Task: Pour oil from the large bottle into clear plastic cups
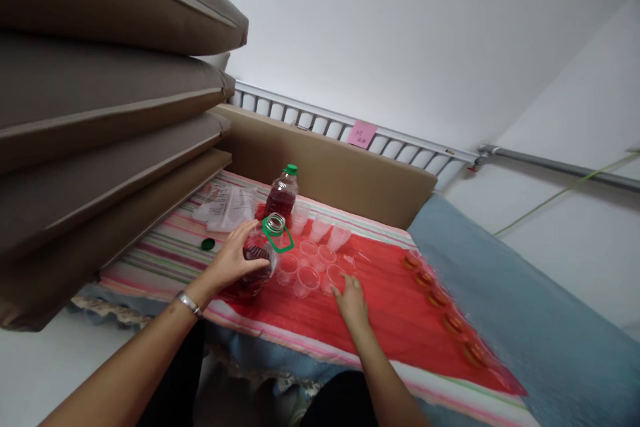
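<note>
My left hand [239, 257] is wrapped round the side of a clear jug [260, 248] of dark red liquid. Its mouth is uncapped, and a green handle ring [287, 240] hangs at the neck. With thumb and fingers, my right hand [353, 300] grips a clear plastic cup [334, 275] near its rim. Several more clear cups [307, 279] stand close together between the two hands. Behind them lie stacks of nested cups [320, 229]. On the striped cloth left of the jug is a loose green cap [208, 243].
Another jug [283, 195] with a green cap stands at the back. Beside it lies a clear plastic bag [231, 208]. A red sheet [390, 293] covers the surface, with several round amber pieces [439, 295] along its right edge. Folded padded panels [115, 80] rise at left.
</note>
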A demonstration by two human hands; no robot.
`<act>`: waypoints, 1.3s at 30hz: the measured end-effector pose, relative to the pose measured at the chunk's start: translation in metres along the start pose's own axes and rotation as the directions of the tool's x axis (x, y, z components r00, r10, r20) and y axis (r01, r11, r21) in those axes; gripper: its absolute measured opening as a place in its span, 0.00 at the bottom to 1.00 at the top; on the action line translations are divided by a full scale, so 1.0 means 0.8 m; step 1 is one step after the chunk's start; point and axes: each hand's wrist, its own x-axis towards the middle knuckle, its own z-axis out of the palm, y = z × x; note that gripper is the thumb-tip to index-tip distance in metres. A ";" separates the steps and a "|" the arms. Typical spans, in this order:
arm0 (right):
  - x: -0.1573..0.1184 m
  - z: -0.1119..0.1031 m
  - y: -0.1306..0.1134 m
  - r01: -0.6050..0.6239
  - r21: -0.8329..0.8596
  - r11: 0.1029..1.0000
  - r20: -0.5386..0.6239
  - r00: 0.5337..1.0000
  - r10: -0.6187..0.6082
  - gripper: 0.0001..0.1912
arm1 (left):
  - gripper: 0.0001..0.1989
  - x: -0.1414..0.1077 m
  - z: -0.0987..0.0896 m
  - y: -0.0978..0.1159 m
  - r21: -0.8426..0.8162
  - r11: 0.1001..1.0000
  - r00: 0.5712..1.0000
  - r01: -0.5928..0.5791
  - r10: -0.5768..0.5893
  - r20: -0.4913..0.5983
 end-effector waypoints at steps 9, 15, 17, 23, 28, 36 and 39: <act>0.010 0.010 0.024 0.014 -0.003 1.000 0.080 0.997 -0.014 0.11 | 0.41 0.002 -0.001 0.002 0.035 0.999 1.000 -0.006 0.006 0.005; 0.014 -0.009 0.039 0.021 -0.005 1.000 0.107 0.994 -0.020 0.15 | 0.41 0.004 0.001 0.001 0.056 0.998 1.000 0.007 -0.007 0.005; 0.021 -0.021 0.032 0.050 0.000 0.999 0.059 0.997 -0.050 0.19 | 0.40 0.004 0.001 0.000 0.057 0.998 1.000 0.005 -0.006 0.007; 0.063 -0.028 -0.014 0.150 -0.119 0.982 0.013 0.989 -0.149 0.19 | 0.40 0.002 0.000 -0.001 0.071 0.997 1.000 -0.011 0.010 0.020; 0.086 0.000 -0.037 0.177 -0.163 0.971 0.054 0.984 -0.170 0.14 | 0.41 0.000 0.000 -0.002 0.099 0.995 1.000 0.005 -0.007 0.025; 0.091 -0.001 -0.031 0.154 -0.202 0.967 0.020 0.988 -0.153 0.15 | 0.41 -0.001 0.000 0.001 0.088 0.996 1.000 0.010 -0.012 0.026; 0.084 -0.014 -0.041 0.138 -0.191 0.972 0.009 0.990 -0.138 0.15 | 0.41 0.000 -0.001 0.002 0.091 0.996 1.000 0.007 -0.009 0.026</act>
